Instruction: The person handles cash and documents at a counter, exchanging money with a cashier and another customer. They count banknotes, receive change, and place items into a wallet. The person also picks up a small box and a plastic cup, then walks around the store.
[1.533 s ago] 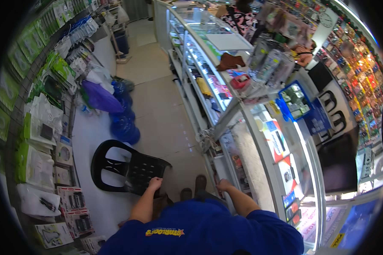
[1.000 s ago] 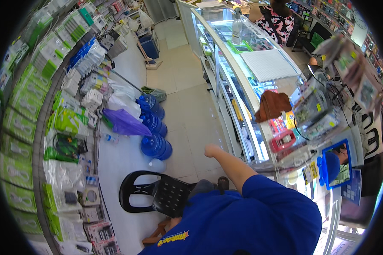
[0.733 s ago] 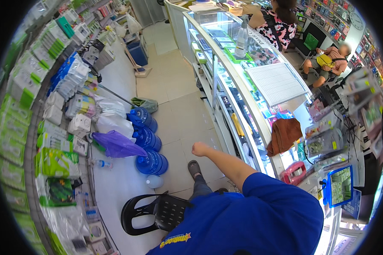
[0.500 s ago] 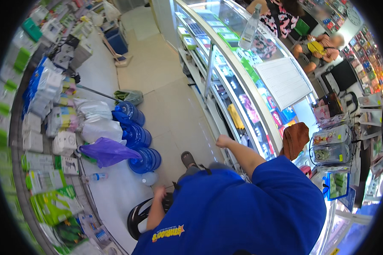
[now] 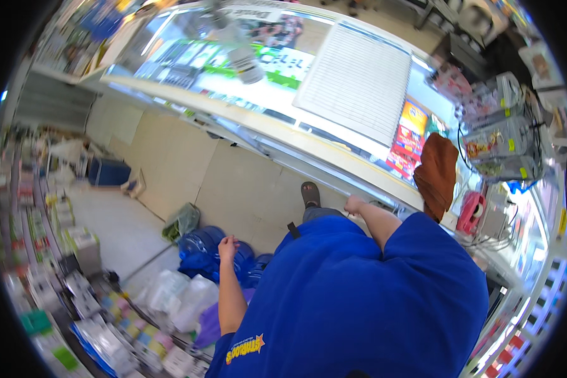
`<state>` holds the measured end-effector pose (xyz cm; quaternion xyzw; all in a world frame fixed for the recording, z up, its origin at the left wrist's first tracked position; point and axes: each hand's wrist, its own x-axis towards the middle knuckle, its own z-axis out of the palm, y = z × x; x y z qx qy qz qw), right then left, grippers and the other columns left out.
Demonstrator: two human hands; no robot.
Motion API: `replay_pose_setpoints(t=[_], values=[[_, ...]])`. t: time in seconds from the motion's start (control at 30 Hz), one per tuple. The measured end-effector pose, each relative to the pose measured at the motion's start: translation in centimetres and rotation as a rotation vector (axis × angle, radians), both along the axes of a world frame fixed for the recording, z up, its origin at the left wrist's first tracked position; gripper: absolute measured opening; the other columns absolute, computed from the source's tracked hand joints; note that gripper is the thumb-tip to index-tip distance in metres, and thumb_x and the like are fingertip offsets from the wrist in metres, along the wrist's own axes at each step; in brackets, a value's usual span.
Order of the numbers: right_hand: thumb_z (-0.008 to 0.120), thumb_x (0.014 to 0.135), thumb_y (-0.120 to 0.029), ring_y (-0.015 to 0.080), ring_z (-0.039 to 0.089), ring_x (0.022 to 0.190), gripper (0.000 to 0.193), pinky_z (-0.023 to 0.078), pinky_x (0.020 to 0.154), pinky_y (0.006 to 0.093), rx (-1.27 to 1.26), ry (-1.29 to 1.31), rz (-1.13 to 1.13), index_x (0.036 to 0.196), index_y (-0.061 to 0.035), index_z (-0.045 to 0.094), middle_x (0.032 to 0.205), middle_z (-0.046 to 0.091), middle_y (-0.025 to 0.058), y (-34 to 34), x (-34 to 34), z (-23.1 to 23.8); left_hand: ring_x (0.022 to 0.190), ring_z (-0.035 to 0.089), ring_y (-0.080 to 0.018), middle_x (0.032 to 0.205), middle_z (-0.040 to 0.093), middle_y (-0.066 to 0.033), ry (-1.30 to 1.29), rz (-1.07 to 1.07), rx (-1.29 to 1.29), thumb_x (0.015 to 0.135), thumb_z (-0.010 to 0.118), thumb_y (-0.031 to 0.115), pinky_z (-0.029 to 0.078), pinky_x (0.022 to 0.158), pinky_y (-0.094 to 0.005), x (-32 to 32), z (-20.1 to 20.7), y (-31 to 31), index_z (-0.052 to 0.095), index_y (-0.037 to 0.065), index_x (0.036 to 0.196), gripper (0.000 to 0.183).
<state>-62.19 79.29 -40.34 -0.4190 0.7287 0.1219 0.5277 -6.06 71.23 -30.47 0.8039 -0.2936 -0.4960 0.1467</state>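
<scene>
My left hand hangs in the air above the blue water jugs on the floor, its fingers loosely bent and apart, with nothing seen in them. Close to the front of the glass display counter, my right hand is curled closed with nothing visible in it. On the counter top lies a lined spiral notebook. A clear bottle with a label stands left of it, blurred. To the notebook's right, a brown cloth drapes over the counter's edge.
White plastic bags and a purple one lie beside the jugs. A green bag and a dark blue bin are farther along the aisle. Right of the cloth are a red tape dispenser and hanging clear cases.
My view and body have turned toward the counter, which now spans the upper picture. My left hand has come forward from beside the black stool. My right hand stays beside the counter.
</scene>
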Motion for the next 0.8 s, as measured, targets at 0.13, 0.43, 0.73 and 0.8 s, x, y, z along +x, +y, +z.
replay_pose_setpoints(t=[0.13,0.43,0.73,0.8], values=[[0.065,0.089,-0.024,0.0239,0.070,0.060,0.026,0.059,0.062,0.0416,-0.109,-0.133,-0.058,0.077,-0.0038,0.077,0.069,0.073,0.0122,-3.7,1.4,-2.6,0.082,0.073,-0.0150,0.106,0.078,-0.0082,0.015,-0.235,-0.004,0.105,0.064,0.033,0.052,0.061,-0.0297,-3.6,0.9,-6.6,0.070,0.004,0.120,0.033],[0.071,0.090,-0.038,0.0271,0.072,0.083,0.034,0.056,0.077,0.0427,-0.258,-0.186,-0.392,0.101,-0.0067,0.080,0.093,0.078,0.0121,-7.1,5.8,6.6,0.093,0.074,-0.0190,0.110,0.077,-0.0095,0.130,-0.811,-0.159,0.108,0.060,0.030,0.056,0.079,-0.0333,-11.8,3.0,-21.9,0.069,0.001,0.129,0.037],[0.073,0.097,-0.027,0.0149,0.072,0.078,0.029,0.057,0.075,0.0325,-0.809,-0.408,-0.882,0.105,-0.0005,0.080,0.090,0.078,0.0105,-7.5,11.9,40.2,0.085,0.076,-0.0258,0.092,0.077,-0.0170,0.390,-1.306,-0.685,0.103,0.065,0.019,0.058,0.080,-0.0378,-16.6,12.5,-28.5,0.076,-0.002,0.109,0.024],[0.072,0.099,-0.024,0.0108,0.069,0.070,0.025,0.056,0.070,0.0306,-1.019,0.037,-0.897,0.105,-0.0002,0.079,0.085,0.077,0.0068,-6.5,9.9,45.0,0.081,0.075,-0.0264,0.088,0.076,-0.0166,0.517,-1.397,-0.788,0.101,0.067,0.016,0.058,0.076,-0.0375,-17.3,16.2,-28.5,0.076,-0.001,0.103,0.019]])
